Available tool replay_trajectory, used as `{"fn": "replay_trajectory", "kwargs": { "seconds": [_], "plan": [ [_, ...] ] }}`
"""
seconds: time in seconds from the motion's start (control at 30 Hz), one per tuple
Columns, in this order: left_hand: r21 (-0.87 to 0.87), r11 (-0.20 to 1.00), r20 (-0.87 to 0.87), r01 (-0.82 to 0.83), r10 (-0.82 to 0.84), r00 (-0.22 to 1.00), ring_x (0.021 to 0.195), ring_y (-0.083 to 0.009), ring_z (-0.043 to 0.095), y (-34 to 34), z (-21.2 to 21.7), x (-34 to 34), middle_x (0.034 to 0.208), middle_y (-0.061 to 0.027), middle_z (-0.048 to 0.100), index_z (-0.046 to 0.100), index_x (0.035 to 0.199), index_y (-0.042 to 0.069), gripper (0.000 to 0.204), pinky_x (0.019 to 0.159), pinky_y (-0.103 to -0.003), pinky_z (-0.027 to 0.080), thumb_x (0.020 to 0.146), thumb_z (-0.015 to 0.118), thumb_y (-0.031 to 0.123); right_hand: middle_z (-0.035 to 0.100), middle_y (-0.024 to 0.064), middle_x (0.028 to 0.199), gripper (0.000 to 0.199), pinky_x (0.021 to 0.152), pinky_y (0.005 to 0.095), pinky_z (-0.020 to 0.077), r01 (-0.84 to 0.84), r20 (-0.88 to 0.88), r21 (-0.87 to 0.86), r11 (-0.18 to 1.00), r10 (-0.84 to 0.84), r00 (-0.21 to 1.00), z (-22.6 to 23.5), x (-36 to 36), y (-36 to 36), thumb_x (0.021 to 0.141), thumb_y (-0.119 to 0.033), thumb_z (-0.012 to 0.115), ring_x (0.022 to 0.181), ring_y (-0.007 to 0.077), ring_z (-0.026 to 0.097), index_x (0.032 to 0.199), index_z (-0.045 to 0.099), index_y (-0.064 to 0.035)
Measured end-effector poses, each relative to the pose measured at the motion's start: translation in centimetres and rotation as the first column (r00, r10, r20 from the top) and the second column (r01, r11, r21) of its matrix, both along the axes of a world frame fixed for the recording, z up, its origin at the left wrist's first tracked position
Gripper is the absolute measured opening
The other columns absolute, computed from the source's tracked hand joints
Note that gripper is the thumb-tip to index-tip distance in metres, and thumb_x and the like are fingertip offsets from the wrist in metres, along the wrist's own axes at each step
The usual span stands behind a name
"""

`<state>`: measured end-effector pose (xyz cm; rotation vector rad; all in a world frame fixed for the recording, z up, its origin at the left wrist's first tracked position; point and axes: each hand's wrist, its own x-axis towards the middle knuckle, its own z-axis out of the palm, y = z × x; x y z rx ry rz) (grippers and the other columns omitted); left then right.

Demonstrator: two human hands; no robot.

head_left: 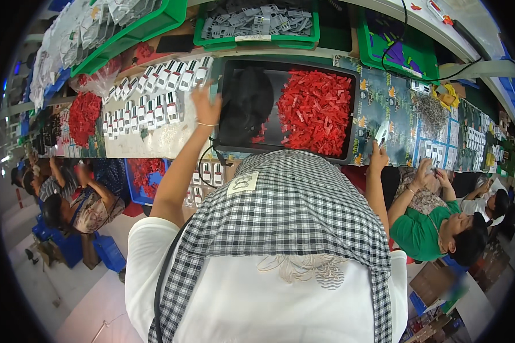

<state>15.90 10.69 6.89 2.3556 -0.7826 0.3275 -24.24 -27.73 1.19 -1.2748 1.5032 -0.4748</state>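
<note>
My left hand [206, 107] is stretched out at the right end of two rows of small white switch-like housings [171, 75]. Its fingers are spread, and I see nothing between them. The fingertips are close to the last housing [202, 73] of the back row; whether they touch it I cannot tell. My right hand [377, 156] is closed on a white plastic housing [382, 132], held upright beside the tray. Between my hands sits a black tray [355, 108] with a heap of small red plastic parts [317, 111] in its right half. A dark round shape [247, 103] covers much of its left half.
Green bins [257, 42] with grey parts stand behind the tray, and another green bin [423, 71] holds purple pieces. More red parts [84, 117] lie far left. A black cable [406, 34] hangs at the back right. A co-worker in green [426, 223] sits to my right.
</note>
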Motion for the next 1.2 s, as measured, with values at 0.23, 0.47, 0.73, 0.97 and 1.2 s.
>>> {"fn": "replay_trajectory", "kwargs": {
  "seconds": [0.23,0.47,0.73,0.97,1.2],
  "plan": [
    [0.038,0.610,-0.091,0.792,-0.787,0.610,0.119,-0.0335,0.042,-14.2,9.4,-10.7,0.128,-0.0141,0.045,0.049,0.120,0.010,0.059,0.099,-0.050,0.032,0.067,0.073,0.019,0.061,0.0077,0.106,0.047,0.083,0.0276,0.0449,-0.649,0.121,-0.045,0.760,0.649,0.751,11.0,7.9,6.5,0.079,-0.018,0.070,0.092,0.0136,0.058,0.118,0.056,0.0029],
    [0.051,0.720,-0.484,0.693,-0.589,0.647,0.091,-0.0300,0.061,-13.8,6.0,-13.1,0.098,-0.0118,0.065,0.057,0.113,0.010,0.034,0.077,-0.037,0.048,0.080,0.060,0.019,0.064,0.0073,0.088,0.032,0.073,0.0292,0.0456,-0.888,0.232,-0.055,0.457,0.871,0.434,10.6,13.2,7.6,0.088,-0.029,0.058,0.081,0.0147,0.058,0.105,0.063,-0.0029],
    [-0.346,0.935,-0.914,-0.082,-0.316,0.255,0.073,-0.0117,0.059,-10.3,3.2,-13.3,0.085,-0.0048,0.063,0.059,0.106,0.001,0.025,0.066,-0.028,0.048,0.090,0.056,0.019,0.061,0.0116,0.098,0.022,0.081,0.0419,0.0473,-0.933,-0.580,-0.352,0.075,0.765,0.280,5.9,15.9,6.2,0.077,-0.013,0.063,0.095,0.0320,0.057,0.098,0.064,-0.0083],
    [-0.304,0.900,-0.936,-0.312,-0.344,-0.079,0.081,-0.0172,0.061,-12.6,4.3,-14.0,0.097,-0.0095,0.062,0.054,0.111,-0.001,0.033,0.071,-0.031,0.050,0.094,0.049,0.027,0.064,0.0095,0.079,0.022,0.063,0.0335,0.0491,-0.695,0.018,-0.413,0.589,0.768,0.640,11.2,14.2,8.9,0.083,-0.012,0.059,0.069,0.0227,0.063,0.105,0.060,-0.0098],
    [-0.391,0.903,-0.909,-0.181,-0.409,-0.080,0.082,-0.0133,0.059,-15.2,5.6,-14.9,0.095,-0.0069,0.060,0.056,0.108,0.004,0.037,0.067,-0.027,0.051,0.095,0.044,0.037,0.064,0.0128,0.084,0.020,0.068,0.0378,0.0489,-0.901,-0.251,-0.360,0.243,0.905,0.345,15.0,14.9,11.3,0.078,-0.016,0.063,0.071,0.0283,0.062,0.094,0.064,-0.0041]
  ]
}}
